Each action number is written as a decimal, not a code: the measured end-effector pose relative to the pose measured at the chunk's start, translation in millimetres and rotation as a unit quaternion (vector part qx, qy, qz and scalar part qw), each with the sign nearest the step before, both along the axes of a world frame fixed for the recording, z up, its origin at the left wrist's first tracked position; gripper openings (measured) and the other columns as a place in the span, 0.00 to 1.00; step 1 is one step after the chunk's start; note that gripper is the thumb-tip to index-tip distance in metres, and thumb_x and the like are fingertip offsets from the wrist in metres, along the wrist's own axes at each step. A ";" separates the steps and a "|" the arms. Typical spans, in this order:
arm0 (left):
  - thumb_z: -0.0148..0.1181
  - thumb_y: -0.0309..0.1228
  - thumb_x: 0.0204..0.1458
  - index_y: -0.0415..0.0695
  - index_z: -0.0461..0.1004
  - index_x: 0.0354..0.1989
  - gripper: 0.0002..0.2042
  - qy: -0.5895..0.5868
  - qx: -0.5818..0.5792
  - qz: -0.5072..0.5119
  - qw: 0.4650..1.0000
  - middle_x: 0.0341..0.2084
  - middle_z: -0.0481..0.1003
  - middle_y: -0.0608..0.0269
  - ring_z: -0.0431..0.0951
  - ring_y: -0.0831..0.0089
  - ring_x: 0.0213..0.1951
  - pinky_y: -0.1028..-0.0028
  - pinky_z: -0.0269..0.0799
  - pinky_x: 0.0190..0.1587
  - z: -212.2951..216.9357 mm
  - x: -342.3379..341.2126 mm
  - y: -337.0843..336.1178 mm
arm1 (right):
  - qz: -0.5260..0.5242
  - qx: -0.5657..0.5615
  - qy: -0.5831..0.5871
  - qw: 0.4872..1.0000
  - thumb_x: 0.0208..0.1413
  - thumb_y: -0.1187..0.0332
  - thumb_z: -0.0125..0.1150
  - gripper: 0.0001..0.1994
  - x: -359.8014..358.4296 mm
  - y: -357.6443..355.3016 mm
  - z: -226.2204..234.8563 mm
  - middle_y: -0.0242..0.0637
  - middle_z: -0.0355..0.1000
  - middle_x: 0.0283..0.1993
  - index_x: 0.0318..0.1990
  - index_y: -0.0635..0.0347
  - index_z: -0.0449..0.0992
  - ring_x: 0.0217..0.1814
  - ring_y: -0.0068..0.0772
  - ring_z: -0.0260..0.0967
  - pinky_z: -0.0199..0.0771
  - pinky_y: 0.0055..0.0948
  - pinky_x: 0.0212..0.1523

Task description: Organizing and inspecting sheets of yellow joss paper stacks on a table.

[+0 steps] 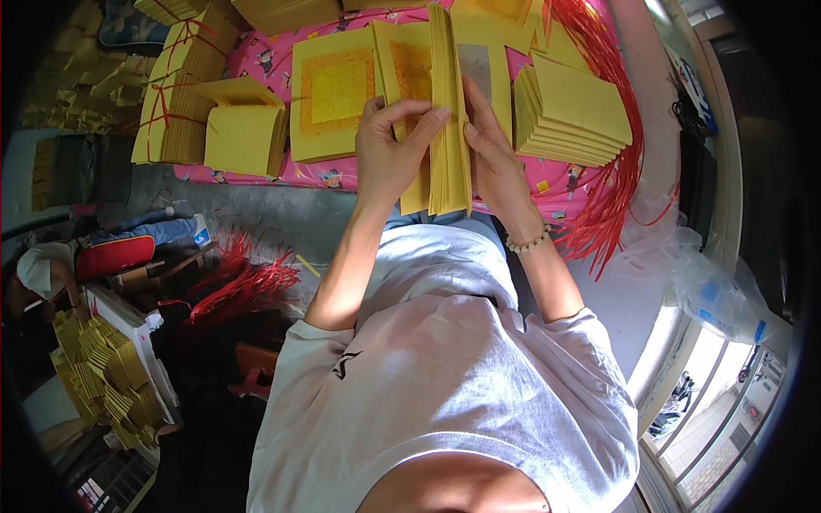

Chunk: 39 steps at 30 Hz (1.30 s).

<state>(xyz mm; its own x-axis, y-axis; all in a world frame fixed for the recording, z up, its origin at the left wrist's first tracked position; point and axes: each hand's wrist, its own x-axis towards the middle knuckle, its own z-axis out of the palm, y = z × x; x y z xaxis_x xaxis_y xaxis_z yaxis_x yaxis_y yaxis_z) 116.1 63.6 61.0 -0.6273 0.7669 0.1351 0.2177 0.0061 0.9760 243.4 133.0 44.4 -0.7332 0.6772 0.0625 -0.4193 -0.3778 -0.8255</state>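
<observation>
And here, at a table spread with a pink cartoon-print cloth (329, 174), the action is all in the hands: the left hand (395, 152) is closed on an upright stack of yellow paper (446, 162), thumb across its face, while the right hand (500, 175), a beaded bracelet (530, 241) at its wrist, grips it from the other side. That stack stands at the near edge of the table, in front of the person's lap. Just left of it lies a flat stack with an orange-bordered gold square (340, 90); farther left, yellow bundles tied with red strips (177, 115) line the cloth. Over on the right, a fanned pile of plain yellow paper (575, 111) sits beside a long hank of red strips (623, 162) spilling down off the edge. Look around the room: a tangle of red strips (244, 278) lies over the grey floor (299, 209), and at far left a co-worker in blue jeans (162, 231) is near a white table (128, 321) heaped with yellow paper bundles (107, 368). To the right, clear plastic (718, 286) hangs by a bright barred opening (727, 410).
</observation>
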 end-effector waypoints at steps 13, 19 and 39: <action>0.69 0.37 0.43 0.43 0.81 0.31 0.12 0.008 0.003 0.001 1.000 0.26 0.68 0.62 0.66 0.71 0.33 0.75 0.64 0.37 -2.9 -0.3 0.8 | 0.001 -0.007 0.000 1.000 0.60 0.66 0.48 0.33 -0.4 -0.5 3.6 0.40 0.40 0.72 0.69 0.63 0.41 0.74 0.34 0.37 0.39 0.30 0.70; 0.69 0.38 0.43 0.43 0.81 0.31 0.12 0.011 -0.002 0.002 1.000 0.24 0.66 0.64 0.66 0.71 0.33 0.75 0.64 0.36 -0.6 0.3 0.3 | 0.000 -0.005 0.001 1.000 0.60 0.66 0.48 0.33 -0.3 -0.1 2.4 0.40 0.40 0.72 0.69 0.62 0.41 0.74 0.34 0.37 0.39 0.30 0.70; 0.68 0.39 0.45 0.44 0.81 0.30 0.11 0.016 0.007 0.006 1.000 0.24 0.65 0.64 0.65 0.71 0.33 0.75 0.62 0.35 0.2 3.4 1.2 | -0.002 -0.027 0.009 1.000 0.60 0.66 0.49 0.33 -0.3 -0.2 0.9 0.40 0.42 0.71 0.69 0.62 0.41 0.73 0.33 0.40 0.42 0.30 0.69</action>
